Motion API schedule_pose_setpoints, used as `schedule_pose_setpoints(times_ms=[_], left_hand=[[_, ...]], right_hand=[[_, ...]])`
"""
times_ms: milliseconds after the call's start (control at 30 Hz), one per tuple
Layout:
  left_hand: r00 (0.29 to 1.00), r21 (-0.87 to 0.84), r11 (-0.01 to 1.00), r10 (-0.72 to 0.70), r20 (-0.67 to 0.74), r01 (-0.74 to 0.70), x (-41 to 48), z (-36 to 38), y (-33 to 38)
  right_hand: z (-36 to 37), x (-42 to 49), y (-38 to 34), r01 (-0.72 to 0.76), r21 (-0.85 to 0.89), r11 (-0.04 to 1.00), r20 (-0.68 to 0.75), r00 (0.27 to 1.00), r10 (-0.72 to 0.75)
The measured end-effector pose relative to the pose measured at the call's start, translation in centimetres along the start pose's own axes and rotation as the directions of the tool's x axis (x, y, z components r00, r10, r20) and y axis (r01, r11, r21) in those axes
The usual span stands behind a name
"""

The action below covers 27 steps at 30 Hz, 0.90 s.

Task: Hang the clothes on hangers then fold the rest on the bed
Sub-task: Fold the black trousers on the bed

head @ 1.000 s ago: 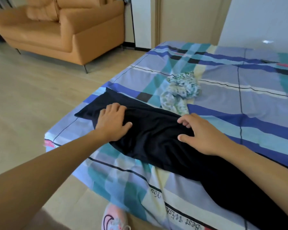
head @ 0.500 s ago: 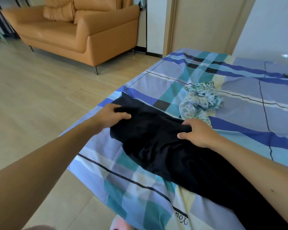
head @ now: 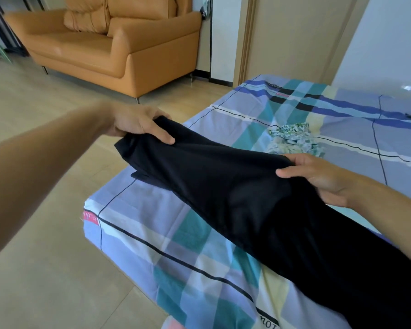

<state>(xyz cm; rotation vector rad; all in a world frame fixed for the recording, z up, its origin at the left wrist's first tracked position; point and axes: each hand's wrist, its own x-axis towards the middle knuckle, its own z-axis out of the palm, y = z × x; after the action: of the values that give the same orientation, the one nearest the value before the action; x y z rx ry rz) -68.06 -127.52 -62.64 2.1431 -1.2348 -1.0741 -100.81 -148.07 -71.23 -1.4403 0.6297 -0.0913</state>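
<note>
A long black garment stretches across the plaid bed from the far left corner toward the lower right. Its far end is lifted off the sheet. My left hand grips that raised end, thumb on top of the cloth. My right hand holds the garment's right edge, thumb over the fabric and fingers under it. A crumpled green-and-white floral garment lies on the bed just beyond my right hand.
An orange leather sofa stands on the wooden floor at the back left. A beige door and a white wall are behind the bed. The bed's near-left corner juts toward me.
Both hands went from pressing flat on the black garment to gripping it. Its far end has been lifted off the bed and drawn left and up.
</note>
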Motion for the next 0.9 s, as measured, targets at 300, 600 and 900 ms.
schedule_pose_setpoints(times_ms=[300,600,900], left_hand=[[0.968,0.151,0.958,-0.25,0.011,0.245,7.4,-2.2,-2.1],[0.976,-0.099,0.971,-0.219,0.02,0.22,9.4,-4.3,-3.0],[0.876,-0.126,0.93,-0.367,-0.312,0.344,13.1,-2.8,-9.1]], right_hand=[[-1.6,5.0,3.7,-0.219,-0.545,0.809,-0.207,0.971,0.124],[-3.3,6.3,4.9,-0.243,-0.612,0.753,-0.221,0.966,0.132],[-3.9,6.6,4.4,-0.267,-0.592,0.76,-0.094,0.96,0.264]])
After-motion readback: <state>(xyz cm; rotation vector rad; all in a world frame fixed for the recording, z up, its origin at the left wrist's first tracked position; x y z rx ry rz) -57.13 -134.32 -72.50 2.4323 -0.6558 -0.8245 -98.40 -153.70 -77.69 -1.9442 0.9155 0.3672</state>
